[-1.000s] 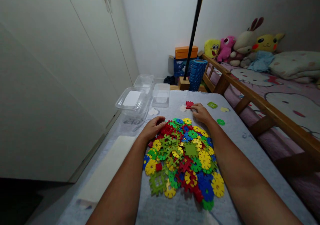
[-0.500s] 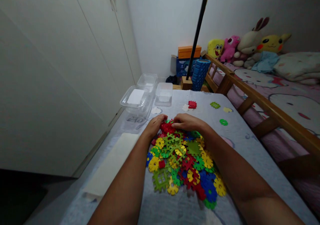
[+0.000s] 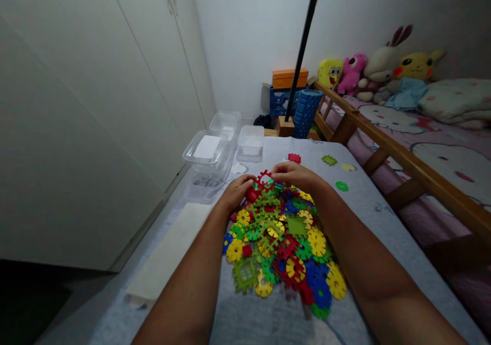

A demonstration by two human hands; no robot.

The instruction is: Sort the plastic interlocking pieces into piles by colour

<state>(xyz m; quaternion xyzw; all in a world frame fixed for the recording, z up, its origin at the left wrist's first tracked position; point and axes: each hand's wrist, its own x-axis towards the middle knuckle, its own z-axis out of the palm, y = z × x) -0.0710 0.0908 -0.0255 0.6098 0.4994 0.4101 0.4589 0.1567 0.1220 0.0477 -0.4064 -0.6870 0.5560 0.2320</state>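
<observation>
A heap of interlocking plastic building pieces [image 3: 275, 228], in red, yellow, green and blue, lies between my forearms. My right hand [image 3: 293, 175] is at its far side, with thumb and fingers pinching the right edge of a red square frame piece [image 3: 264, 174], raised and tilted over the heap. My left hand [image 3: 238, 190] is at the far left of the heap, its fingers closed at a red piece [image 3: 251, 194]; the fingertips come close to the frame piece's left edge. Whether they touch the frame I cannot tell.
Clear plastic boxes [image 3: 207, 148] stand at the far left of the cloth-covered table. A red piece [image 3: 294, 158], a green square piece [image 3: 329, 160] and a green disc [image 3: 341, 186] lie apart. A white folded sheet [image 3: 172, 253] lies left; a wooden bed rail [image 3: 406, 161] borders the right.
My right hand has moved slightly up and away, lifting the red square frame piece out from the red pieces so its opening shows. My left hand has barely moved.
</observation>
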